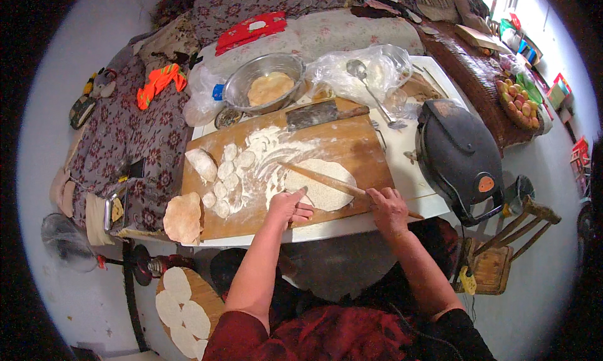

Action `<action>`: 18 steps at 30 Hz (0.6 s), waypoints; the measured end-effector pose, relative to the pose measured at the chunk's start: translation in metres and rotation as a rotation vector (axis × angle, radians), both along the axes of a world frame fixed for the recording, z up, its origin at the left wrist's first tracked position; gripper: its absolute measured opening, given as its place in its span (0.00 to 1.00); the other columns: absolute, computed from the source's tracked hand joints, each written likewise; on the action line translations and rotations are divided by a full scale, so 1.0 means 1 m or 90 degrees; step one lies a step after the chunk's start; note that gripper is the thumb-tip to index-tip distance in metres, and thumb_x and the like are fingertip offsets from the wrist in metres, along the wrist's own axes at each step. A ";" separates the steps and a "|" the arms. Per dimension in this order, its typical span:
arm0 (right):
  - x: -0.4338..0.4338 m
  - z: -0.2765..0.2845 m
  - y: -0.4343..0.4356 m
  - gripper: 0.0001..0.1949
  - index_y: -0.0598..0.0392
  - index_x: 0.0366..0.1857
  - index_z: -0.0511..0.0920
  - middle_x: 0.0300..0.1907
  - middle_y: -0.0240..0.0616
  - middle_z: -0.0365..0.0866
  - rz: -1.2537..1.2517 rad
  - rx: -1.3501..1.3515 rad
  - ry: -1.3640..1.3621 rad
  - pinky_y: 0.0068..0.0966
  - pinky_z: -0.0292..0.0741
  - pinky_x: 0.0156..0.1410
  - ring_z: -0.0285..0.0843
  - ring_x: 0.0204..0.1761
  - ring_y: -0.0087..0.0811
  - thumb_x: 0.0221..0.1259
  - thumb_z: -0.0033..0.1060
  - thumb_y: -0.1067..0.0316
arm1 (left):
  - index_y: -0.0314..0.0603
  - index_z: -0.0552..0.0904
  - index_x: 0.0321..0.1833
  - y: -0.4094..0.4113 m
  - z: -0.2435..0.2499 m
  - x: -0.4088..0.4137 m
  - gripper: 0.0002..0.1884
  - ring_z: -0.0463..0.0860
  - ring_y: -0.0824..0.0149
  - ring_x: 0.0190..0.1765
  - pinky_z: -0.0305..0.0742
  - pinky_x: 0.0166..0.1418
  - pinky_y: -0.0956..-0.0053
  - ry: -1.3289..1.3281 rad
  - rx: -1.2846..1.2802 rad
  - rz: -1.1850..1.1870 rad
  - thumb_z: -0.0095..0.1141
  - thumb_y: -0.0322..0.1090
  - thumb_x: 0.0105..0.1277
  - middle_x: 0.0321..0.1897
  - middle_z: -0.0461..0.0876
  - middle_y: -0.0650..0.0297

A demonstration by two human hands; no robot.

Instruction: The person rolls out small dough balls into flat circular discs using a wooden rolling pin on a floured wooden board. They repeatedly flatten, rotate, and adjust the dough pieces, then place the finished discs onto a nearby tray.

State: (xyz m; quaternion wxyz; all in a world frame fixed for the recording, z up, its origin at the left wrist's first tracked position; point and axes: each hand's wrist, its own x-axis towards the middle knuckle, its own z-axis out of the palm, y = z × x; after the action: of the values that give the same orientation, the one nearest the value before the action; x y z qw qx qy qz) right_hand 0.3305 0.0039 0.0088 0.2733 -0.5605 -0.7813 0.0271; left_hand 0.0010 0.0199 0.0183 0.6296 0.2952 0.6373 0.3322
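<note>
A thin wooden rolling pin [325, 178] lies slantwise over a flat round of dough [332, 198] on the floured wooden board [264, 222]. My right hand [388, 210] grips the pin near its right end. At the dough's near-left edge is my left hand [291, 208], thumb and fingers apart; whether it touches the dough is unclear. Several small floured dough pieces [226, 169] sit on the board's left half, beside a larger dough lump [201, 164]. Loose flour [268, 142] is spread over the middle.
A cleaver [312, 115] lies along the board's far edge. Behind it stands a metal basin [264, 107] holding cooked flatbread [269, 89]. A black electric griddle [459, 158] is at the right. More flatbread [183, 218] overhangs the board's left corner. Rolled rounds [176, 285] rest on a lower board.
</note>
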 end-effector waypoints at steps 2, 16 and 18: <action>0.004 -0.002 0.006 0.18 0.38 0.58 0.87 0.45 0.37 0.81 0.020 -0.040 -0.011 0.45 0.83 0.51 0.82 0.51 0.46 0.68 0.61 0.70 | 0.26 0.78 0.58 0.012 0.006 0.004 0.22 0.95 0.50 0.41 0.93 0.34 0.62 -0.023 0.011 0.020 0.62 0.45 0.81 0.44 0.90 0.43; 0.005 0.008 -0.057 0.21 0.36 0.64 0.84 0.43 0.43 0.80 0.165 -0.171 0.042 0.46 0.82 0.47 0.82 0.46 0.49 0.70 0.62 0.70 | 0.44 0.71 0.82 -0.021 0.018 0.018 0.35 0.61 0.40 0.86 0.53 0.89 0.41 0.759 0.549 -0.615 0.61 0.46 0.75 0.86 0.64 0.49; 0.007 0.008 -0.067 0.22 0.36 0.67 0.82 0.41 0.43 0.79 0.168 -0.184 0.035 0.45 0.81 0.46 0.81 0.44 0.49 0.71 0.62 0.69 | 0.44 0.70 0.83 -0.029 0.024 0.014 0.35 0.59 0.38 0.87 0.53 0.89 0.41 0.748 0.565 -0.630 0.60 0.48 0.76 0.87 0.62 0.48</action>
State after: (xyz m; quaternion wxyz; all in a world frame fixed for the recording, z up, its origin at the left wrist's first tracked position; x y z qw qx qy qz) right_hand 0.3373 -0.0631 0.0164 0.2054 -0.4855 -0.8283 0.1896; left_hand 0.0150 -0.0090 0.0425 0.0996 0.8769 0.4691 0.0333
